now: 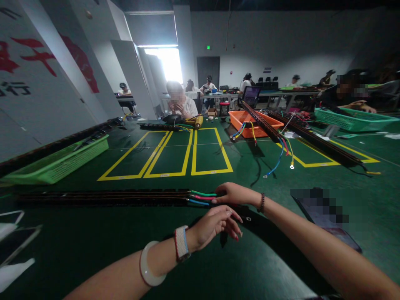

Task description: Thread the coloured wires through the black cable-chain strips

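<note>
A long black cable bundle (pixel 106 198) lies across the near part of the green table. Green, red and blue wires (pixel 201 198) come out of its right end. My right hand (pixel 236 195) is closed over these wires from above; its fingertips are partly hidden. Just below and nearer to me, my left hand (pixel 215 225) hovers with loosely bent fingers apart, close to the blue wire and holding nothing that I can see. A ring terminal (pixel 248 218) shows to the right of my left fingertips.
A green basket (pixel 62 162) stands left with a long dark bundle over it. Behind are yellow taped frames (pixel 165 175), a yellow tool (pixel 198 121), and an orange basket (pixel 265 129) with cable bundles. A dark phone-like slab (pixel 328 221) lies right. Several people sit beyond.
</note>
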Demonstrator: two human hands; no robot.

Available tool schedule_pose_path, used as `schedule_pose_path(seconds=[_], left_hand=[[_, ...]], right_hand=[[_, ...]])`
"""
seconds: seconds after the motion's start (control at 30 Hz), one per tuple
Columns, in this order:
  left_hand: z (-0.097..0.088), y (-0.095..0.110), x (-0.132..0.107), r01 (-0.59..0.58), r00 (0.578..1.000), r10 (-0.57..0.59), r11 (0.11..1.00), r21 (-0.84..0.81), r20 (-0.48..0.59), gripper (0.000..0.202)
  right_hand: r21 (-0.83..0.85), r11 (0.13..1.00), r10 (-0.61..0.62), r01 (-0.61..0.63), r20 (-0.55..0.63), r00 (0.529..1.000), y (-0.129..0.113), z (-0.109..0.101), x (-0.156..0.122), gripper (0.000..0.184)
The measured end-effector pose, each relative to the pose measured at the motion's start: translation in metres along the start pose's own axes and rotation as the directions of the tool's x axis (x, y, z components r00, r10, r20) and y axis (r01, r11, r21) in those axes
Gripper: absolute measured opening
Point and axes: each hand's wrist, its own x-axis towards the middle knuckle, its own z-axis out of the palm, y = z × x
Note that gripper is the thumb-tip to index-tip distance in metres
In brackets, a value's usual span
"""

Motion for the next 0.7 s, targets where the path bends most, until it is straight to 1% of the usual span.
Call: schedule_pose_path(seconds=[0.07, 0.17, 0.23, 0.33, 0.47, 0.57, 0.63, 0.7], left_hand=[[-0.0014, -0.0005, 0.0009, -0.005, 1.0, 0.004, 0.999, -0.051, -0.015, 0.032], [-0.0037, -0.0015, 0.0027, -0.011, 0.999, 0.004, 0.989, -0.149, -0.051, 0.033], [-0.0056, -0.0022, 0.0039, 0.003, 0.998, -0.016, 0.98, -0.201, -0.062, 0.035], [-0.0081, -0.0027, 0.0051, 0.031, 0.997, -0.046, 0.969, -0.246, -0.057, 0.037], [-0.0098, -0.0029, 0.0056, 0.041, 0.998, -0.052, 0.968, -0.249, -0.037, 0.036], [-0.01, -0.0026, 0.0053, 0.074, 0.997, -0.074, 0.973, -0.217, 0.01, 0.039], [-0.0095, -0.002, 0.0048, 0.093, 0.995, -0.087, 0.976, -0.197, 0.037, 0.04], [-0.0086, -0.0012, 0.0042, 0.095, 0.995, -0.089, 0.978, -0.186, 0.041, 0.042]], right_hand=[[-0.016, 1.0, 0.022, -0.022, -0.006, 1.0, 0.0007, 0.0027, 0.0007, 0.049], [-0.016, 1.0, 0.021, -0.021, -0.008, 1.0, 0.0028, 0.006, 0.002, 0.05], [-0.007, 1.0, 0.01, -0.01, -0.008, 1.0, 0.0035, 0.007, 0.0027, 0.047], [0.003, 1.0, -0.003, 0.004, -0.02, 1.0, 0.0025, 0.007, 0.0028, 0.036], [-0.026, 0.999, -0.028, 0.028, -0.001, 1.0, 0.0006, 0.0055, 0.001, 0.034], [-0.047, 0.998, -0.051, 0.052, 0.024, 0.998, -0.0003, 0.0044, -0.0012, 0.031], [-0.05, 0.996, -0.065, 0.067, 0.04, 0.997, -0.0017, 0.0041, -0.0029, 0.026], [-0.05, 0.996, -0.065, 0.067, 0.052, 0.997, -0.0042, 0.0044, -0.0045, 0.019]])
